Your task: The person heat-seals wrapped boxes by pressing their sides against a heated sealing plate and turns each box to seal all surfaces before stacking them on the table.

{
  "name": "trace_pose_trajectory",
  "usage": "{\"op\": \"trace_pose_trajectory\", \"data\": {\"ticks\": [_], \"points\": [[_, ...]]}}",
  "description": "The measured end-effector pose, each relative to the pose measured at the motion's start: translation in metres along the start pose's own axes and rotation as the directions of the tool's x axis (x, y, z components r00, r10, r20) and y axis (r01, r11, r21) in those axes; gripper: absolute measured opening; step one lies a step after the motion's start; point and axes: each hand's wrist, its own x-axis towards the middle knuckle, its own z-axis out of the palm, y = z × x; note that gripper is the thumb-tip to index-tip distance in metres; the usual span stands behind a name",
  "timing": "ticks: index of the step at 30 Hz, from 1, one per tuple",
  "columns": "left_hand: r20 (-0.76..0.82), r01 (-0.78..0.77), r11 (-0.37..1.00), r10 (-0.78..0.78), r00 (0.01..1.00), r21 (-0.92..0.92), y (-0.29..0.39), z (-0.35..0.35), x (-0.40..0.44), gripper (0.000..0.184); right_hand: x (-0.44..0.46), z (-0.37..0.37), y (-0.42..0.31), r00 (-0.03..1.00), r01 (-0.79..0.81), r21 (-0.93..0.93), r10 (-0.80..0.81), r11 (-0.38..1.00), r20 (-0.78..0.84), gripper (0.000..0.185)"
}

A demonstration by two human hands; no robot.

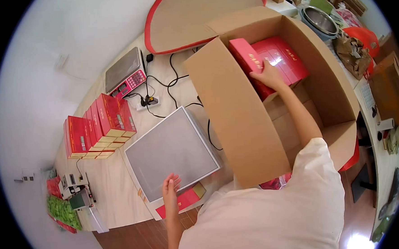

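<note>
One red box (244, 52) (underside hidden) is clasped by the right hand (271, 77); the left hand (170, 188), grip loosely open, is empty.

The counter (115, 187) was pale, with faint streaks in its surface. On it stood an open cardboard box (237, 115), a flat grey-topped platform (171, 148), a group of red boxes (99, 126) and a scale (124, 70) with pink keypad (137, 78). Near the scale lay a white power strip (141, 106) and black cables (168, 86).
</note>
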Motion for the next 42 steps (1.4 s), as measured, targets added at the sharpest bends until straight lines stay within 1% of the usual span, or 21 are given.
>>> {"op": "trace_pose_trajectory", "data": {"ticks": [3,6,7,9,10,11,12,13,15,19,21,24,26,27,28,29,31,33,36,40,42], "points": [[0.002,0.056,0.998,-0.056,0.998,-0.015,-0.01,-0.002,-0.002,0.039,0.008,0.003,0.023,1.0,-0.021,0.116,0.018,0.993,0.021,0.076],[0.039,0.073,0.997,-0.073,0.997,-0.019,-0.011,0.005,0.001,0.039,0.006,0.019,0.012,0.988,-0.076,-0.033,0.08,0.997,0.132,0.091],[0.044,0.071,0.997,-0.071,0.997,0.001,-0.007,0.009,0.002,0.04,0.004,0.038,0.006,0.992,-0.116,-0.087,0.121,0.989,0.046,0.078],[0.04,0.069,0.997,-0.07,0.997,0.025,-0.004,0.014,0.005,0.04,0.004,0.083,0.017,0.989,-0.002,-0.101,-0.013,0.995,-0.146,0.068],[0.073,0.023,0.998,-0.028,0.997,0.057,-0.004,0.015,0.007,0.04,0.007,0.099,0.025,0.99,0.003,-0.093,-0.016,0.996,-0.14,0.068],[0.106,-0.023,0.996,0.014,0.994,0.089,-0.003,0.014,0.006,0.041,0.013,0.111,0.036,0.978,0.092,-0.165,-0.121,0.982,-0.17,0.061],[0.093,-0.022,0.996,0.013,0.996,0.091,-0.003,0.013,0.003,0.041,0.015,0.114,0.034,0.955,0.178,-0.24,-0.226,0.954,-0.193,0.055],[0.08,-0.016,0.997,0.01,0.997,0.078,-0.003,0.013,-0.001,0.038,0.014,0.119,0.032,0.954,0.186,-0.235,-0.233,0.954,-0.189,0.055],[0.068,-0.009,0.998,0.005,0.998,0.058,-0.01,0.014,-0.006,0.035,0.008,0.121,0.03,0.875,0.242,-0.419,-0.383,0.875,-0.295,0.043],[0.043,-0.033,0.999,0.032,0.999,0.039,-0.047,0.006,-0.02,0.033,0.029,0.12,0.041,0.905,0.29,-0.459,-0.396,0.839,-0.152,0.039],[0.06,-0.067,0.995,0.063,0.996,0.074,-0.065,0.002,-0.024,0.032,0.038,0.122,0.047,0.904,0.373,-0.599,-0.424,0.709,0.06,0.042],[0.093,-0.148,0.984,0.139,0.986,0.099,-0.079,0.0,-0.028,0.03,0.035,0.12,0.048,0.926,0.36,-0.56,-0.36,0.746,0.115,0.047],[0.098,-0.253,0.932,0.235,0.967,0.261,-0.075,0.001,-0.04,0.033,0.026,0.113,0.046,0.929,0.366,-0.519,-0.337,0.773,0.154,0.05],[0.084,-0.253,0.934,0.239,0.967,0.253,-0.078,-0.002,-0.042,0.033,0.021,0.108,0.05,0.928,0.367,-0.374,-0.361,0.852,0.089,0.043],[0.159,-0.4,0.796,0.369,0.916,0.454,-0.084,-0.006,-0.043,0.037,0.015,0.105,0.053,0.929,0.366,-0.218,-0.37,0.905,0.025,0.038],[0.263,-0.517,0.594,0.464,0.846,0.616,-0.091,-0.012,-0.043,0.042,0.004,0.095,0.05,0.93,0.349,-0.311,-0.367,0.884,0.001,0.031],[0.302,-0.532,0.583,0.449,0.841,0.614,-0.105,-0.018,-0.044,0.052,-0.027,0.075,0.047,0.931,0.326,-0.405,-0.364,0.854,-0.019,0.027],[0.358,-0.543,0.509,0.419,0.834,0.668,-0.103,-0.016,-0.048,0.064,-0.051,0.063,0.055,0.92,0.39,-0.454,-0.32,0.801,0.226,0.026],[0.344,-0.534,0.437,0.442,0.828,0.724,-0.114,-0.014,-0.043,0.074,-0.057,0.088,0.089,0.882,0.47,-0.436,-0.404,0.768,0.242,0.026],[0.309,-0.486,0.318,0.471,0.826,0.814,-0.13,-0.022,-0.031,0.084,-0.056,0.09,0.073,0.865,0.501,-0.4,-0.443,0.767,0.235,0.027],[0.316,-0.464,0.302,0.429,0.846,0.833,-0.132,-0.029,-0.028,0.082,-0.057,0.091,0.071,0.894,0.447,-0.436,-0.385,0.781,0.227,0.026]]}}
